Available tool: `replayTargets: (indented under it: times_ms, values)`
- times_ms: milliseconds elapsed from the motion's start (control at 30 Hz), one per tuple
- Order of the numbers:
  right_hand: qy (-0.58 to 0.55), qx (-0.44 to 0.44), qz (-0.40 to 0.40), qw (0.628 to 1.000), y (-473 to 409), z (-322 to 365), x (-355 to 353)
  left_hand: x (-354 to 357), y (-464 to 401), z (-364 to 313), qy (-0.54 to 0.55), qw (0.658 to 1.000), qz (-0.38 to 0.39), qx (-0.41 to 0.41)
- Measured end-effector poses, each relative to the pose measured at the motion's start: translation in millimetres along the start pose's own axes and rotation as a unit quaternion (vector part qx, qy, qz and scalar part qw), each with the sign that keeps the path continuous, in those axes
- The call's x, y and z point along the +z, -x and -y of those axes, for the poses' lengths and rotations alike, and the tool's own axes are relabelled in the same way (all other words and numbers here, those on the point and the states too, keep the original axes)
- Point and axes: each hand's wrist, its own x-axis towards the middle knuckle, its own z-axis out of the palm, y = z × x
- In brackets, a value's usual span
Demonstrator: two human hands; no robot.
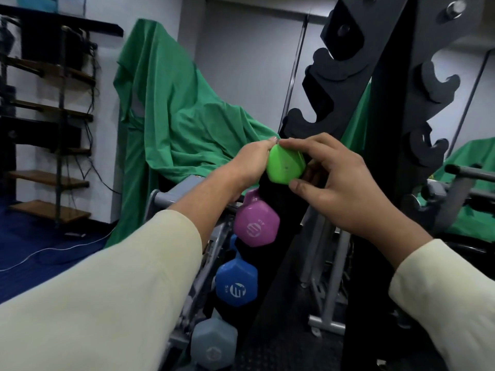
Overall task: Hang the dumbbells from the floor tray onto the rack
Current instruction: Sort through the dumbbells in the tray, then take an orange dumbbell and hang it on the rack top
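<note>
A lime-green dumbbell (285, 164) is at a slot of the black notched rack (356, 84), above the other hung weights. My left hand (253, 162) grips it from the left, its fingers hidden behind the head. My right hand (345, 188) holds the green head from the right, thumb under it and fingers curled over the top. Below hang a purple dumbbell (255, 223), a blue dumbbell (235, 283) and a grey dumbbell (214, 344), one under another on the rack's left side. The floor tray is out of view.
Empty rack hooks (431, 81) rise above and on the right side. Green cloth (182, 108) drapes over equipment behind. A grey metal frame (326, 277) stands beside the rack. Dark shelves (53, 108) line the left wall, cables trail over the blue floor (40, 250).
</note>
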Motion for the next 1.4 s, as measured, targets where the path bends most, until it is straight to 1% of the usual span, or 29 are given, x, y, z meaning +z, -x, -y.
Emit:
replayTargets:
  times_ms: [300, 400, 533, 633, 733, 833, 967, 1067, 1133, 1233, 1300, 1400]
  values:
    - [-0.022, 0.010, -0.005, 1.000, 0.9, -0.6, 2.2, 1.3, 4.1, -2.8, -0.024, 1.000, -0.017, -0.010]
    - [-0.024, 0.010, -0.007, 1.000, 3.5, 0.3, 1.7, 0.9, 5.4, -2.5, -0.043, 0.998, -0.047, -0.010]
    - [-0.026, 0.005, -0.024, 0.999, 9.9, 3.0, 4.7, -0.2, 13.9, -0.6, -0.149, 0.985, -0.082, 0.021]
    - [-0.038, 0.006, -0.057, 0.998, 17.1, 3.2, 10.3, -3.5, 24.4, 5.1, -0.170, 0.980, -0.100, 0.035]
    - [-0.063, 0.020, -0.101, 0.993, 25.8, 1.9, 17.1, -5.7, 41.2, 16.5, -0.180, 0.975, -0.115, 0.067]
    - [-0.055, 0.021, -0.111, 0.992, 38.1, 1.7, 24.6, -8.8, 59.8, 26.4, -0.194, 0.968, -0.121, 0.106]
    - [-0.054, 0.042, -0.125, 0.990, 65.6, 6.5, 30.2, -11.2, 96.2, 38.5, -0.240, 0.941, -0.169, 0.169]
    - [-0.055, 0.083, -0.100, 0.990, 99.4, 7.5, 38.9, -1.1, 134.3, 58.3, -0.311, 0.901, -0.201, 0.227]
    - [-0.057, 0.104, -0.074, 0.990, 126.6, 8.9, 46.9, 9.0, 159.8, 75.2, -0.347, 0.881, -0.198, 0.252]
    - [-0.064, 0.144, -0.050, 0.986, 169.5, 12.9, 57.5, 25.5, 194.9, 104.0, -0.372, 0.861, -0.188, 0.290]
    - [-0.070, 0.170, -0.038, 0.982, 197.2, 15.4, 63.8, 37.3, 217.7, 122.6, -0.386, 0.858, -0.168, 0.296]
    - [-0.076, 0.214, -0.020, 0.974, 236.7, 19.0, 73.8, 55.1, 247.4, 148.8, -0.396, 0.863, -0.125, 0.286]
